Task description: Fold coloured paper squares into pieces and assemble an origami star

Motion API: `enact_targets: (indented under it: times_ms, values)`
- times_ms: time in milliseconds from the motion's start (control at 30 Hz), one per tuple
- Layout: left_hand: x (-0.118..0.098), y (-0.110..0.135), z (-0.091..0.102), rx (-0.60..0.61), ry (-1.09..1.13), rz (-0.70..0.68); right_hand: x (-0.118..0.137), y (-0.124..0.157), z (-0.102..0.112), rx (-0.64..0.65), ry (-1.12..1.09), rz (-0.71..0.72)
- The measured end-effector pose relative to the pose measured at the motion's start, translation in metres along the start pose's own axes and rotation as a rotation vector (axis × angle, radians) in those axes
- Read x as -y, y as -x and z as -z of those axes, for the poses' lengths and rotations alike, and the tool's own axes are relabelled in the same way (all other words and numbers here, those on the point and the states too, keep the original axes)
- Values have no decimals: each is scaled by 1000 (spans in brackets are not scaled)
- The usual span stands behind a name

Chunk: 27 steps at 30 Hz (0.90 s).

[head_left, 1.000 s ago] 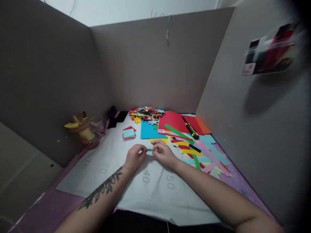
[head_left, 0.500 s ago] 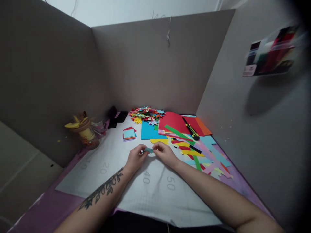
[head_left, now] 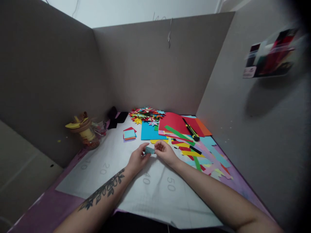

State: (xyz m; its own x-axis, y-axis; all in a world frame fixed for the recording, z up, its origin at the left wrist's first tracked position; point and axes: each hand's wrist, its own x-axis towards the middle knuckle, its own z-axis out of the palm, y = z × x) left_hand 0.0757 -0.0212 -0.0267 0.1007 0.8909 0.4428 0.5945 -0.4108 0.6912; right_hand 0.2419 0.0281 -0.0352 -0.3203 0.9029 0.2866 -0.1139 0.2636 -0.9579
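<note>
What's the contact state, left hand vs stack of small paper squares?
Apart. The head view shows a strip of white sheet between the left hand and the stack of small paper squares.

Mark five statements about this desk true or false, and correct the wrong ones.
1. The blue paper is between the left hand and the right hand. True.
2. The stack is topped in yellow. False: its top is pale blue.
3. The cutter lies on the stack. False: it lies mostly on the red sheet.
4. The stars are heaped near the back panel. True.
5. The strips lie left of the stack. False: they lie right of it.
</note>
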Motion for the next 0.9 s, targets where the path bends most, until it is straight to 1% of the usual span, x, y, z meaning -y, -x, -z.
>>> enact_targets:
  times_ms: [133, 200, 300, 433, 667, 900]
  values:
    - [-4, 0, 2, 95, -37, -195, -1, 2, -1, 13, -6, 18]
    - [-5, -1, 3, 117, -66, -226, -1, 3, -1, 21, -21, 15]
    - [-4, -2, 3, 106, -86, -205, 0, 4, -1, 8, -13, -8]
    - [-2, -3, 4, 107, -38, -166, 3, 5, -2, -11, 11, -31]
    - [-6, -6, 4, 33, 80, -23, 2, 5, -4, 15, -69, -32]
    - [-8, -6, 6, -9, 74, 2, 2, 2, -4, -32, -100, -40]
